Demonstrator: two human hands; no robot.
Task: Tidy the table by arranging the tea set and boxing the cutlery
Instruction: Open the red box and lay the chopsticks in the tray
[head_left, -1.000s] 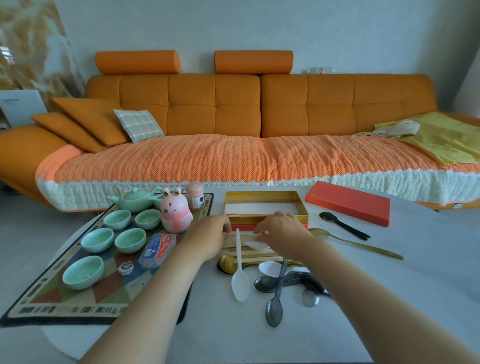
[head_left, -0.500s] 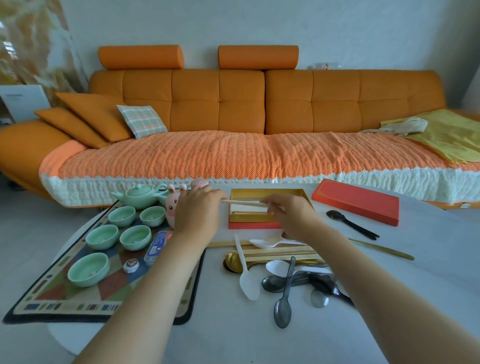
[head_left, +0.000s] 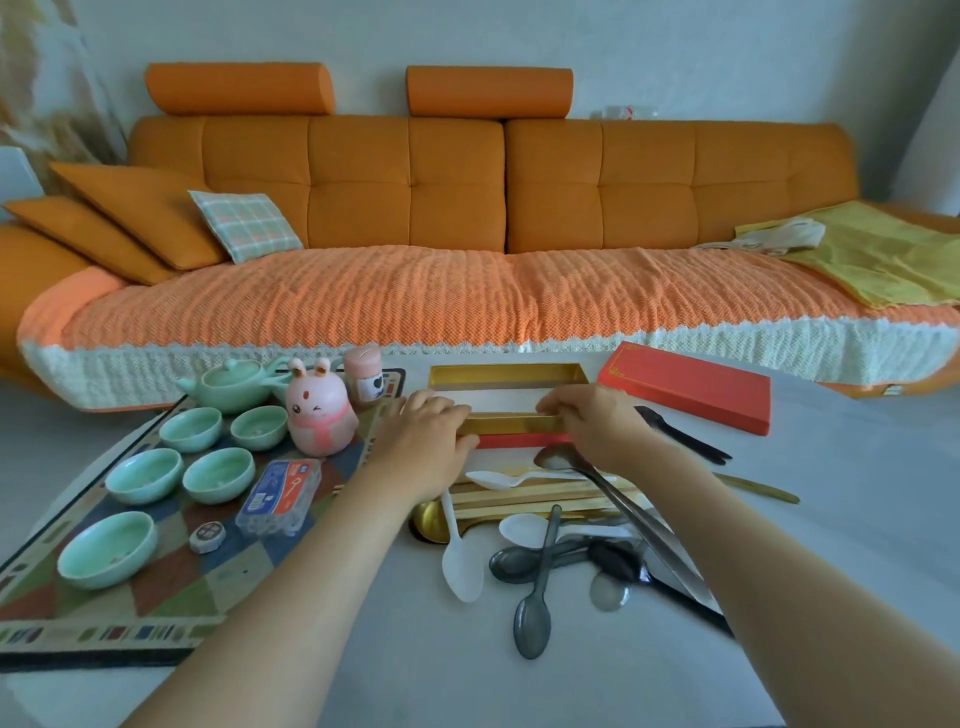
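1. The gold-lined box (head_left: 506, 375) sits open on the white surface (head_left: 831, 545), right of the patterned mat (head_left: 156, 592) with the green cups (head_left: 145, 475).
2. The left hand (head_left: 423, 441) and right hand (head_left: 592, 421) rest apart on its near rim, fingers bent over it; I cannot tell whether they clamp anything.
3. Loose spoons (head_left: 530, 623) and chopsticks (head_left: 519, 499) lie heaped just nearer; the red lid (head_left: 685, 387) lies to the right.

On the table's (head_left: 831, 519) left, 5 cups (head_left: 218, 475) are set on a mat (head_left: 130, 613), with a teapot (head_left: 231, 387) behind them. A box (head_left: 506, 375) is placed centrally, its lid (head_left: 685, 387) to the right, spoons (head_left: 532, 618) piled before it.
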